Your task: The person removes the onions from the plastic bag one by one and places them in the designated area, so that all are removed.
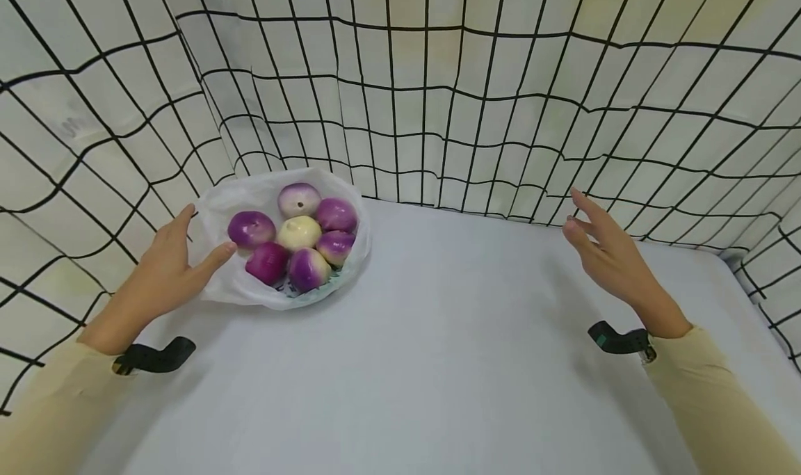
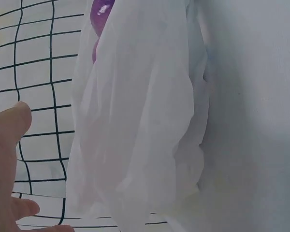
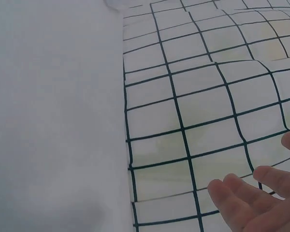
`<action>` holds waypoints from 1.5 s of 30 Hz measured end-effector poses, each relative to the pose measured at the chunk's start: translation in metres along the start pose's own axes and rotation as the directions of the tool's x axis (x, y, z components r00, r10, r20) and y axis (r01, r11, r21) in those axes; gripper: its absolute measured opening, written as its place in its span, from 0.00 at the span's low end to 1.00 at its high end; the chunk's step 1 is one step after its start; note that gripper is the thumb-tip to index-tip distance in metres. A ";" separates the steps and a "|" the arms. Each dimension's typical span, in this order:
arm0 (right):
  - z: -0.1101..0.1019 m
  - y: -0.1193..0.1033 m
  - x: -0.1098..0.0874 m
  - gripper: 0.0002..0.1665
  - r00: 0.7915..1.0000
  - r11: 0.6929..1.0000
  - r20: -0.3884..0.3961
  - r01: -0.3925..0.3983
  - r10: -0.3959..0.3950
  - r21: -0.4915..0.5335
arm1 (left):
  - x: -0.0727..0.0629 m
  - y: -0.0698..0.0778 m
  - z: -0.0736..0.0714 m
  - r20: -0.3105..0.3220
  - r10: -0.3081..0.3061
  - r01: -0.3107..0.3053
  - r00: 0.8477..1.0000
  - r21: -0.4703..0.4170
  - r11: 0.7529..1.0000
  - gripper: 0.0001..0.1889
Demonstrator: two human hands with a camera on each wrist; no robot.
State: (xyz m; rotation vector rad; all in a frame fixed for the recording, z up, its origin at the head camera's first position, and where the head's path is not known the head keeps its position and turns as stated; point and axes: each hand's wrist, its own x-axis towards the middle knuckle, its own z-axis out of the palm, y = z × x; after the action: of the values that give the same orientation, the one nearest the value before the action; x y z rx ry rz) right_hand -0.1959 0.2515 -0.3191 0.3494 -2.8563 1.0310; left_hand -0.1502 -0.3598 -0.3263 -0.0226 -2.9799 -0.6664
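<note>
A white plastic bag point(image 1: 234, 291) stands at the back left of the table, its mouth spread wide. Inside are several round, glossy, purple-and-white vegetables that look like onions point(image 1: 267, 263), one of them pale yellow point(image 1: 298, 233). My left hand point(image 1: 165, 266) is at the bag's left side, thumb and fingers spread; in the head view the thumb overlaps the bag's edge. The left wrist view has the bag's wall point(image 2: 135, 121) beside my fingers, with nothing in their grasp. Far to the right, my right hand point(image 1: 610, 256) hovers over the table with loosely extended fingers, holding nothing.
A white tabletop point(image 1: 425, 364) spreads between and in front of the hands. Black wire grid panels point(image 1: 425, 99) enclose it at the back, the left and the right, with pale sheeting behind them. Each wrist carries a black camera mount point(image 1: 159, 355).
</note>
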 end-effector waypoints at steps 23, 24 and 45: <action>0.081 -0.049 0.064 0.42 0.978 0.853 0.209 -0.092 -0.021 0.514 | 0.002 -0.016 0.000 0.132 -0.239 0.268 0.962 -0.291 0.918 0.57; 0.085 -0.052 0.067 0.42 0.976 0.843 0.215 -0.095 -0.025 0.530 | 0.003 -0.016 0.002 0.133 -0.240 0.270 0.962 -0.294 0.917 0.58; 0.166 -0.108 0.122 0.34 0.944 0.713 0.321 -0.174 -0.075 0.679 | 0.005 -0.016 0.010 0.058 -0.272 0.254 0.960 -0.585 0.770 0.46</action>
State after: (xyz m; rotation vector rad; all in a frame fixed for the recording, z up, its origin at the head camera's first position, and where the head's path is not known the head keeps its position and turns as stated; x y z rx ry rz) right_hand -0.2887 0.0424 -0.3610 0.5292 -2.5858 2.2651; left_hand -0.1569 -0.3697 -0.3416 0.3685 -2.6322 -1.5865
